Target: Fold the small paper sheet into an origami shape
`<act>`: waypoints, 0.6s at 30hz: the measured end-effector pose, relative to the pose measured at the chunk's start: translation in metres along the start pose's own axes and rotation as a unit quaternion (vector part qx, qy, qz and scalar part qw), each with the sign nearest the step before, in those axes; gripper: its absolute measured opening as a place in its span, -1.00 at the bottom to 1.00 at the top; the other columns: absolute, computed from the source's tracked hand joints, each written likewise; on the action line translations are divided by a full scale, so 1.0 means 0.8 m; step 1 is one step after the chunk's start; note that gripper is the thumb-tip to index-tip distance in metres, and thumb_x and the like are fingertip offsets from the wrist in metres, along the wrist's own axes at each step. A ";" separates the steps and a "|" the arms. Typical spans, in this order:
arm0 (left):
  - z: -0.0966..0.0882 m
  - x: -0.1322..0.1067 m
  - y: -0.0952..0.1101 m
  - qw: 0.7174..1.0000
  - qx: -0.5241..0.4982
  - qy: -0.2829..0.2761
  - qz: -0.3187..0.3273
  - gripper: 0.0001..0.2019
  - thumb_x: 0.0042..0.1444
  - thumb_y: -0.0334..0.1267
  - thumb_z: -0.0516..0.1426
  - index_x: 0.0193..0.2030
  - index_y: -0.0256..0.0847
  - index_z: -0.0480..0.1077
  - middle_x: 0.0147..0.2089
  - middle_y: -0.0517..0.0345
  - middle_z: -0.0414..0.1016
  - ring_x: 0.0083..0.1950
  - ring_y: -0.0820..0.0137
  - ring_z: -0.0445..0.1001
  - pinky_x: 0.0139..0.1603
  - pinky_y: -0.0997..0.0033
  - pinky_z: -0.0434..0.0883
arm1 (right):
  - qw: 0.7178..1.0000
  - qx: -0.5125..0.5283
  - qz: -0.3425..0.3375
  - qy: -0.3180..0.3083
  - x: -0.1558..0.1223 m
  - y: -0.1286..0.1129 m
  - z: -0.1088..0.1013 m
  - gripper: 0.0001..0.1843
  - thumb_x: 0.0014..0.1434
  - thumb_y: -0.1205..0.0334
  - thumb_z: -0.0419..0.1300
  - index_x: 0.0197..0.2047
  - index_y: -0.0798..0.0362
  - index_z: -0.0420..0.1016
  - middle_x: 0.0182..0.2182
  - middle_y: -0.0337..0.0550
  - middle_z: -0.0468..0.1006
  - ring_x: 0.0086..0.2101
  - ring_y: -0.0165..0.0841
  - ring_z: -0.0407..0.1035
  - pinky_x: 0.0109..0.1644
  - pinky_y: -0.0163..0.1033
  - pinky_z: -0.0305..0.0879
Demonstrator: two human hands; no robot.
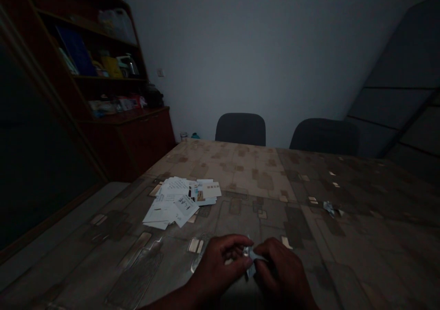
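Both of my hands meet low in the middle of the view, over a table covered with a patterned cloth (pixel 247 177). My left hand (pixel 220 264) and my right hand (pixel 283 271) pinch a small folded piece of pale paper (pixel 251 256) between their fingertips. The fingers of both hands are curled closed around it. A loose pile of white papers and cards (pixel 182 197) lies on the table to the left, beyond my hands. A small crumpled scrap of paper (pixel 330 207) lies farther off to the right.
The room is dim. Two dark chairs (pixel 240 129) (pixel 323 136) stand at the table's far side against a plain wall. A wooden shelf unit (pixel 113 85) with books and containers fills the left. A small cup (pixel 184 136) stands at the table's far left corner.
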State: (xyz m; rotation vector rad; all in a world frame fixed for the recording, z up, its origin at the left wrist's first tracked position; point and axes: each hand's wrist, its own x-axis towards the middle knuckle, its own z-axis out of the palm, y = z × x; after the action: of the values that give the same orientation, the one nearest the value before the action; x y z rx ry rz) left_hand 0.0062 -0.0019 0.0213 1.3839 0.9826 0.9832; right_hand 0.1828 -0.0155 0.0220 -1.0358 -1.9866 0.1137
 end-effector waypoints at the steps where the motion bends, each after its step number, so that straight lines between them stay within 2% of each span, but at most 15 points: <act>1: 0.000 0.000 0.001 1.000 -0.003 0.003 0.002 -0.71 -0.11 -0.33 0.26 -0.17 -0.29 0.57 -0.30 0.06 0.55 -0.27 0.32 0.48 -0.24 0.44 0.40 | 1.000 -0.005 -0.010 0.007 0.000 0.000 0.000 -0.85 0.13 0.44 0.02 -0.36 0.00 0.32 -0.54 -0.27 0.44 -0.52 -0.39 0.36 -0.44 -0.34 0.20; 8: 0.002 0.001 0.005 1.000 -0.012 0.002 -0.007 -0.69 -0.19 -0.38 0.27 -0.21 -0.27 0.59 -0.35 0.11 0.54 -0.33 0.36 0.45 -0.28 0.47 0.40 | 1.000 -0.003 -0.031 0.005 0.001 -0.002 0.004 -0.81 0.11 0.45 0.01 -0.28 0.02 0.37 -0.49 -0.22 0.49 -0.49 -0.37 0.38 -0.39 -0.31 0.24; 13: 0.001 0.002 0.004 0.999 0.027 -0.009 0.014 -0.69 -0.16 -0.44 0.23 -0.20 -0.24 0.59 -0.31 0.11 0.57 -0.32 0.36 0.45 -0.27 0.49 0.39 | 0.999 0.023 -0.032 -0.030 0.002 0.000 -0.002 -0.65 0.07 0.47 -0.01 -0.10 0.01 0.40 -0.41 -0.18 0.52 -0.42 -0.31 0.39 -0.35 -0.26 0.27; 18: 0.000 0.000 0.002 0.993 0.100 0.016 0.054 -0.70 -0.07 -0.43 0.21 -0.14 -0.22 0.59 -0.21 0.05 0.60 -0.25 0.30 0.52 -0.19 0.45 0.43 | 0.997 -0.005 -0.060 -0.051 0.007 -0.004 -0.014 -0.80 0.17 0.40 0.05 -0.13 0.04 0.35 -0.38 -0.12 0.50 -0.38 -0.27 0.36 -0.31 -0.21 0.25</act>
State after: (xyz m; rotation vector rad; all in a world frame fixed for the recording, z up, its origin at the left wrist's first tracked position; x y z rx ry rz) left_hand 0.0065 -0.0018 0.0232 1.6056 1.0629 1.0113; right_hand 0.1876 -0.0169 0.0339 -0.9296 -2.1395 0.0929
